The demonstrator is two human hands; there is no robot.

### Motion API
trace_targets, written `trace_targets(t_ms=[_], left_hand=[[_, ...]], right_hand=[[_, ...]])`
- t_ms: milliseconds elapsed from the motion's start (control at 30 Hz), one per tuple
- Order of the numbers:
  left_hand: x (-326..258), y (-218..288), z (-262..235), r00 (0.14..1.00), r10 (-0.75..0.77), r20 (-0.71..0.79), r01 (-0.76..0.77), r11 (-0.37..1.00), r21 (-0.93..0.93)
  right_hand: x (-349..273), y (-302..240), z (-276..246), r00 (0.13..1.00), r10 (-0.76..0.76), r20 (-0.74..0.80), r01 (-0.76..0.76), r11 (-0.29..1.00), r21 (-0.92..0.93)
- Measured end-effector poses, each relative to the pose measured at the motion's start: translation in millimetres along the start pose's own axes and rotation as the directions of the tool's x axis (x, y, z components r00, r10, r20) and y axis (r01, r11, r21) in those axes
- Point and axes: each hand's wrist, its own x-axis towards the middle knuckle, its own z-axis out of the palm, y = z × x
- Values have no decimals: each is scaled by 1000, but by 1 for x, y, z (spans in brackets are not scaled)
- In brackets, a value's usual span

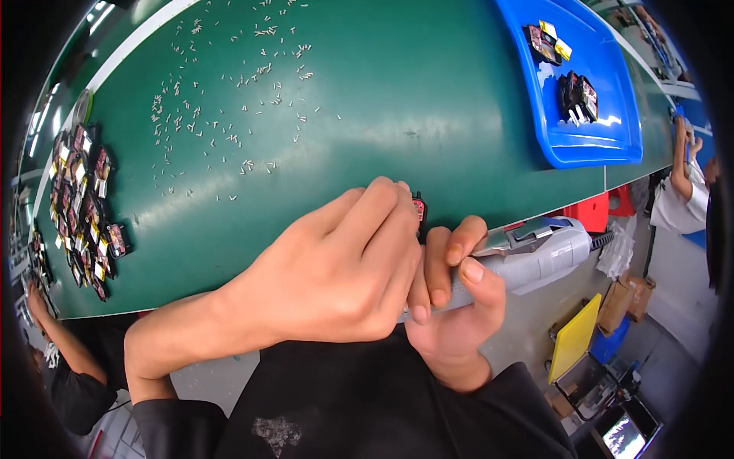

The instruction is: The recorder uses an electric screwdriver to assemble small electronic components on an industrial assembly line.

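My left hand (336, 268) is closed around a small black and red part (418, 208), held at the near edge of the green table (382, 115); only the part's tip shows above my fingers. My right hand (457, 302) grips a grey electric hand tool (535, 256), whose tip points left under my left hand and is hidden there. The two hands touch each other.
Several small black and red parts (80, 206) lie piled at the table's left end. Many tiny silver pieces (229, 99) are scattered across the far table. A blue tray (581, 92) at the right holds a few parts. Other people sit at the left (53, 359) and right (680, 183).
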Motion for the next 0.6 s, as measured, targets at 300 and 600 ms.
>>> trace_targets(t_ms=[300,600], left_hand=[[1,5,1,996,94,7,-94,981,169],[-4,13,-5,998,-34,60,30,997,70]], right_hand=[[2,5,5,993,-52,-103,44,996,-84],[18,-60,22,982,-67,175,93,985,-146]])
